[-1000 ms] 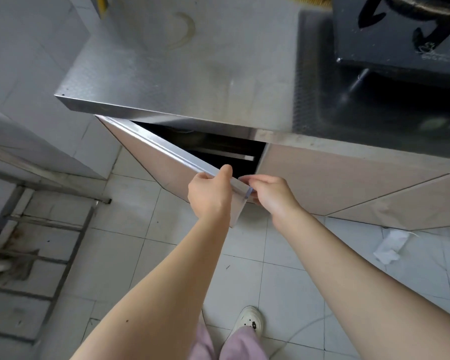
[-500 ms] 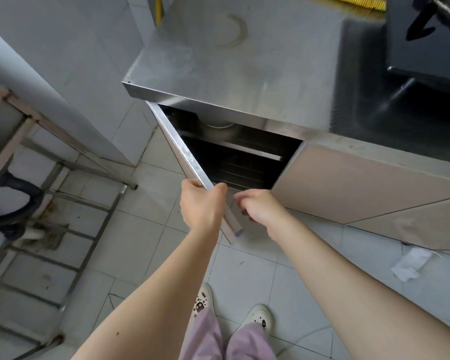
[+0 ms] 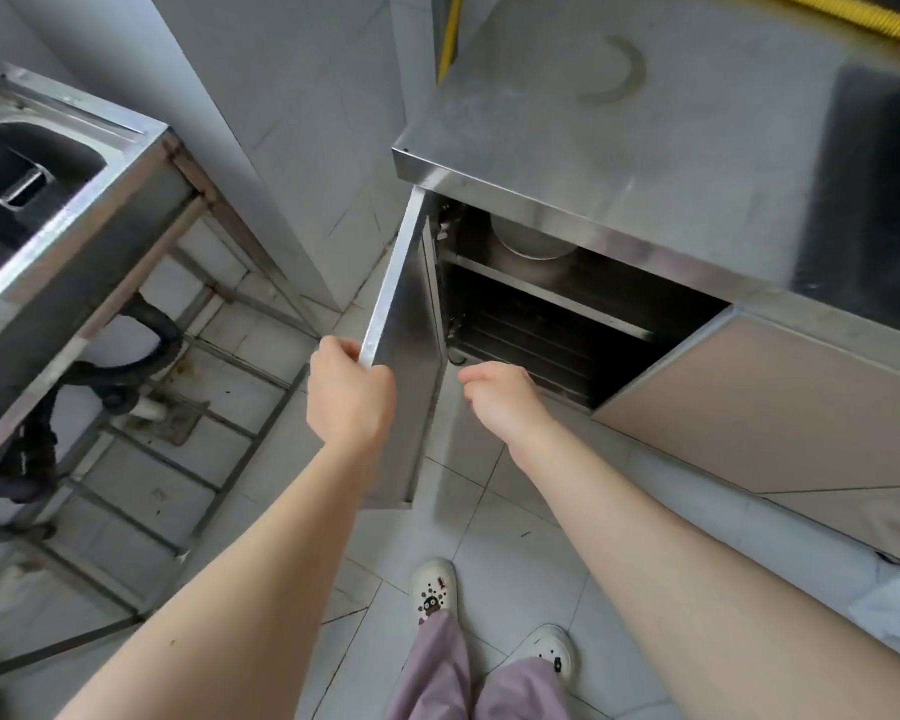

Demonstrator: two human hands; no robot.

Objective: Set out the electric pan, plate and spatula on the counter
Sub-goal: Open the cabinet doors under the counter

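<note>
Counter (image 3: 645,163) door (image 3: 411,356) wider than before, right hand (image 3: 500,400) off it

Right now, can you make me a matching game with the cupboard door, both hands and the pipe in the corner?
Things:
1. cupboard door
2. left hand
3. right hand
4. pipe

States:
A. yellow
B. holds nothing, in front of the cupboard opening
C. stands open
D. grips the door's edge

Pairs: 1-C, 2-D, 3-B, 4-A
</note>
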